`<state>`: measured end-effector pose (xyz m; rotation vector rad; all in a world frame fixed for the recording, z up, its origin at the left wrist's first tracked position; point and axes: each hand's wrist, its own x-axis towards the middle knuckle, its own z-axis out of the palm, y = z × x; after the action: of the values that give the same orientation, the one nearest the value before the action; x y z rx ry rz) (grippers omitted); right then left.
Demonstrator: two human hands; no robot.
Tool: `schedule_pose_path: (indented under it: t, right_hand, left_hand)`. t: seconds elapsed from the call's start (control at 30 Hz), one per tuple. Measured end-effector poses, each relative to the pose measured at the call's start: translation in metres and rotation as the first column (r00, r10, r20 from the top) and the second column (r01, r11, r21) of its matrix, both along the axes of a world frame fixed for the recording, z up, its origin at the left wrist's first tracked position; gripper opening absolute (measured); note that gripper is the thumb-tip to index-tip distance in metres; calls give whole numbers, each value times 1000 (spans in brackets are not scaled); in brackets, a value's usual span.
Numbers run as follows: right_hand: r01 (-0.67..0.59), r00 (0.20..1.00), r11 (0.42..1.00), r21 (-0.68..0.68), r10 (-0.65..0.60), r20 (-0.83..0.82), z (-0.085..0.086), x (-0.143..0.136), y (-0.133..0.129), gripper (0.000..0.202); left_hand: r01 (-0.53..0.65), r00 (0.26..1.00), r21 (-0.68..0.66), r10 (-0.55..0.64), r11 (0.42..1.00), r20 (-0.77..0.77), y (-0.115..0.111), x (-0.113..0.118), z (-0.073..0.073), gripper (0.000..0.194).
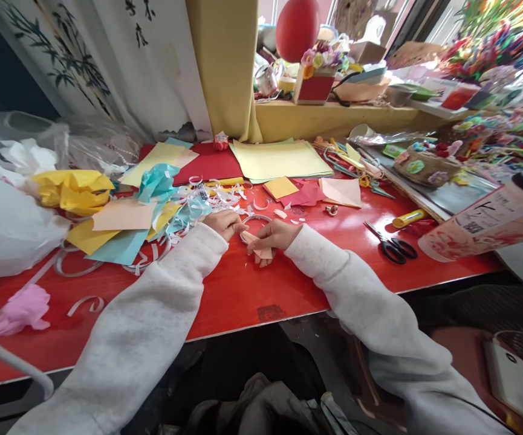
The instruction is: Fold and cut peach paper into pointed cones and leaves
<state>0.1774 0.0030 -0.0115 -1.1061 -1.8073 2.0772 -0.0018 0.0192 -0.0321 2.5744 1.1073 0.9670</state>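
On the red table (pixel 261 296), both hands meet near the middle, just in front of the paper scraps. My left hand (pixel 222 225) pinches the left side of a thin pale ring (pixel 256 217). My right hand (pixel 274 235) has its fingers closed on a small peach paper piece (pixel 263 253) at the ring's right side. Part of the ring is hidden behind the fingers. Small peach scraps (pixel 280 214) lie just beyond the right hand.
Black-handled scissors (pixel 392 244), a yellow tube (pixel 409 218) and a tilted pink cup (pixel 483 220) are at the right. Coloured papers (pixel 283 160) lie behind. Crumpled yellow paper (pixel 73 192), a plastic bag (pixel 11 217) and pink crumpled paper (pixel 22 309) are at the left.
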Motion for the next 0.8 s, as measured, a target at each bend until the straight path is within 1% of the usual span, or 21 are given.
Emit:
schedule_pose_path:
  t: [0.1, 0.17, 0.23, 0.3, 0.33, 0.43, 0.5, 0.57, 0.67, 0.73, 0.8]
  right_hand:
    - [19, 998, 1000, -3, -19, -53, -2, -1, 1, 30]
    - [63, 993, 998, -3, -63, -102, -3, -2, 2, 34]
    - [92, 986, 995, -24, -95, -137, -5, -2, 3, 37]
    - [95, 984, 995, -41, -100, -147, -7, -3, 3, 38]
    - [96, 984, 995, -30, -99, -147, -8, -4, 3, 37]
    - [127, 984, 991, 44, -120, -131, -10, -4, 3, 29]
    - [141, 987, 988, 68, -135, -89, -11, -4, 3, 25]
    - [114, 993, 991, 66, -111, -48, -12, -3, 4, 24]
    - [35, 999, 996, 78, -32, -43, -12, -1, 4, 23]
    - [23, 999, 994, 105, -21, -27, -11, -1, 4, 21]
    - [56, 998, 991, 125, -59, 22, -10, -1, 4, 19]
  left_hand:
    - [-29, 1000, 169, 29, 985, 3, 1, 0, -1, 38]
    - [-57, 998, 205, 55, 977, 15, 1, 0, 1, 35]
    - [-70, 997, 142, 68, 987, 19, 0, 0, 3, 33]
    - [-49, 999, 66, 50, 997, -6, -1, 0, 6, 32]
    - [-35, 999, 54, 37, 998, -32, -2, 0, 7, 31]
    - [-4, 990, 104, 18, 995, -138, -4, 1, 10, 27]
    - [-20, 983, 136, 44, 991, -178, -5, 2, 11, 25]
    - [-35, 981, 144, 61, 989, -184, -5, 2, 11, 24]
    - [-32, 981, 124, 55, 992, -186, -3, 0, 10, 24]
    - [-36, 979, 72, 50, 997, -196, -2, -2, 10, 24]
    - [-60, 976, -20, 55, 998, -210, -1, -5, 9, 23]
